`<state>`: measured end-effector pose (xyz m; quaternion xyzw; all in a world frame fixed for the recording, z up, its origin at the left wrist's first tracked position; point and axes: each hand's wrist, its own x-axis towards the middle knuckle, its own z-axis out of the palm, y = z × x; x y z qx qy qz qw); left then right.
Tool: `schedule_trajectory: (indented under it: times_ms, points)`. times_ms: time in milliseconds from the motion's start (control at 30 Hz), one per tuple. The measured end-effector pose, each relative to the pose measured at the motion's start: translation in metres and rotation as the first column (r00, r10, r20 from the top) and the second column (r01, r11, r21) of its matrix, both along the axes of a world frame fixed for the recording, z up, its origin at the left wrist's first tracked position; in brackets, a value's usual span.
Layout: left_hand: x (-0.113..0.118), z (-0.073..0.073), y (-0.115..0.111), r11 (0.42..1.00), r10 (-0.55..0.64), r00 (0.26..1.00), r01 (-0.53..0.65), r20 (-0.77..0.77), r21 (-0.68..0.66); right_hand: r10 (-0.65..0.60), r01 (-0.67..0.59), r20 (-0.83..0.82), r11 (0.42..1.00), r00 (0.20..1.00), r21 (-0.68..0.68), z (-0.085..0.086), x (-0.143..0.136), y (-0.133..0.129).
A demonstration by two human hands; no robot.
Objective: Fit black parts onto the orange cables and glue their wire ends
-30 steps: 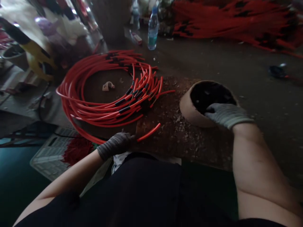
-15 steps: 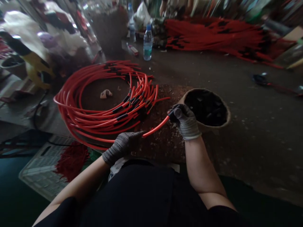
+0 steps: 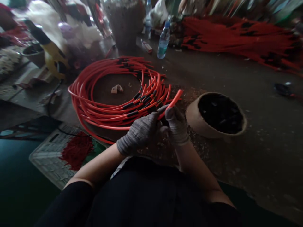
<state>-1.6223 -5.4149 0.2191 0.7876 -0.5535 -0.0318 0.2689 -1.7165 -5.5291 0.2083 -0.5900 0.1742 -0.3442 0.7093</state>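
Observation:
Both my hands wear grey knit gloves and meet in front of my body. Closed round a red tube [image 3: 174,98] is my right hand [image 3: 176,124], with the tube's free end sticking up past the thumb. My left hand [image 3: 146,127] grips the same tube just to the left, its fingers partly hidden. Behind them lies a big coil of red tubes [image 3: 80,91], several with black sleeves [image 3: 132,114] near their ends. To the right of my right hand stands a round tan tub [image 3: 197,116] filled with small black pieces [image 3: 221,113].
A plastic bottle [image 3: 163,41] stands beyond the coil. At the back right lies a long bundle of red tubes [image 3: 232,34]. A yellow heat gun [image 3: 55,60] is at the left. Below the table edge, a white crate [image 3: 44,157] holds red scraps [image 3: 78,149].
My right hand has moved left, close beside my left hand. The tube's bare red end now points up, and the black piece seen at its end earlier is out of sight. The view has shifted.

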Motion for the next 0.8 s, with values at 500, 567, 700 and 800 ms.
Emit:
schedule_trajectory:
  times_ms: [500, 567, 700, 800]
  points:
    - [0.092, 0.019, 0.047, 0.919, 0.184, 0.885, -0.309, 0.428, 0.243, -0.236, 0.202, 0.077, 0.929, 0.969, 0.311, -0.021, 0.021, -0.071]
    - [0.081, 0.015, 0.049, 0.914, 0.286, 0.812, -0.39, 0.508, 0.109, -0.234, 0.22, 0.059, 0.958, 0.97, 0.186, -0.018, 0.021, -0.074]
    - [0.043, -0.037, 0.068, 0.901, -0.131, 0.929, -0.034, 0.346, 0.432, -0.229, 0.07, -0.228, 0.835, 0.946, -0.545, -0.013, -0.017, -0.088]
    - [0.029, -0.071, 0.082, 0.827, -0.273, 0.948, 0.143, 0.166, 0.544, -0.668, 0.054, -0.39, 0.541, 0.634, -0.839, -0.014, -0.061, -0.126]
